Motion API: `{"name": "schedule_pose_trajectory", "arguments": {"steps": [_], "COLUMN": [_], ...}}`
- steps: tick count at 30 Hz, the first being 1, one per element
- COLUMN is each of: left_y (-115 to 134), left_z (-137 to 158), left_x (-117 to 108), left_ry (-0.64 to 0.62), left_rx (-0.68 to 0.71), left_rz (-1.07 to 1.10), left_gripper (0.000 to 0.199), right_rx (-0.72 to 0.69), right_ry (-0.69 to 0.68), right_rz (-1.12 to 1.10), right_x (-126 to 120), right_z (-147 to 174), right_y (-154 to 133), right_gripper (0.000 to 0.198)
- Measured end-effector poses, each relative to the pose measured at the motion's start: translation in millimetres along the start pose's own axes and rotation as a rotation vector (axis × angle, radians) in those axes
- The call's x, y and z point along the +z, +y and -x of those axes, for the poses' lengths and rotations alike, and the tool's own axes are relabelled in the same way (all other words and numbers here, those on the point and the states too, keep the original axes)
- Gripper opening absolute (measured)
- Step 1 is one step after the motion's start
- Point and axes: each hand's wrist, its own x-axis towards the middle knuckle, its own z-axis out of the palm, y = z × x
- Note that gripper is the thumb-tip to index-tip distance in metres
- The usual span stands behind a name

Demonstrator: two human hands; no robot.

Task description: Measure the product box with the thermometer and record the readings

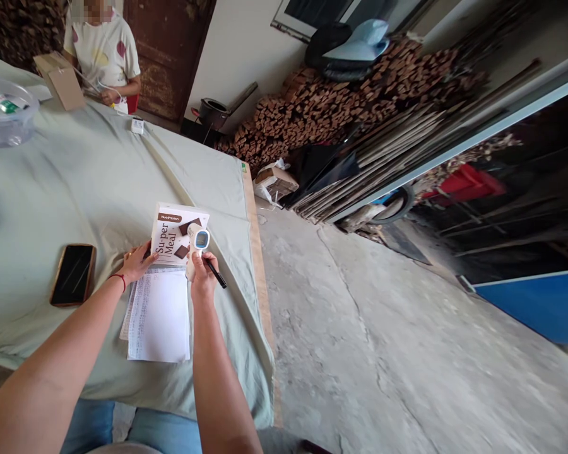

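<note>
My left hand [137,261] grips the lower left edge of a white and brown box [169,227] printed "Su-per Meal", which stands tilted on the cloth. In my right hand [203,272] is a white infrared thermometer [192,238] with a blue-ringed screen, held in front of the box's right side. A black pen [216,272] is also tucked between the fingers of that hand. Sheets of paper [161,321], some with handwriting along the left, lie just below the box. To the left of my left hand rests a dark phone [73,275] in a brown case.
A pale green cloth [99,183] covers the table, whose right edge borders a concrete floor [331,328]. Across the table, a person [105,57] handles a white cable near a cardboard box [62,82]. A clear plastic tub [7,120] stands far left. Stacked firewood [303,101] lines the wall.
</note>
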Motion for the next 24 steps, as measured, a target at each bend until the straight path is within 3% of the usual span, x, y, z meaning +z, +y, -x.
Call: {"name": "schedule_pose_trajectory", "arguments": {"steps": [5, 10, 15, 20, 24], "left_y": [-2, -4, -1, -1, -4], "left_z": [1, 0, -3, 11, 37], "left_x": [-1, -1, 1, 3, 5], "left_ry": [-0.005, -0.012, 0.005, -0.017, 0.003], "left_rx": [0.011, 0.029, 0.046, 0.058, 0.067], "left_rz": [0.017, -0.020, -0.071, -0.168, -0.264], "left_gripper": [0.061, 0.063, 0.055, 0.070, 0.059], "right_rx": [-0.023, -0.073, -0.138, -0.237, -0.224], "right_ry": [-0.024, -0.089, -0.110, -0.080, -0.045], "right_rz": [0.109, 0.300, 0.666, 0.879, 0.753], "right_x": [-17, -69, -113, -110, -83], "right_z": [8, 43, 69, 72, 78], "right_y": [0, 3, 9, 3, -7], "right_gripper": [0.047, 0.048, 0.040, 0.041, 0.037]}}
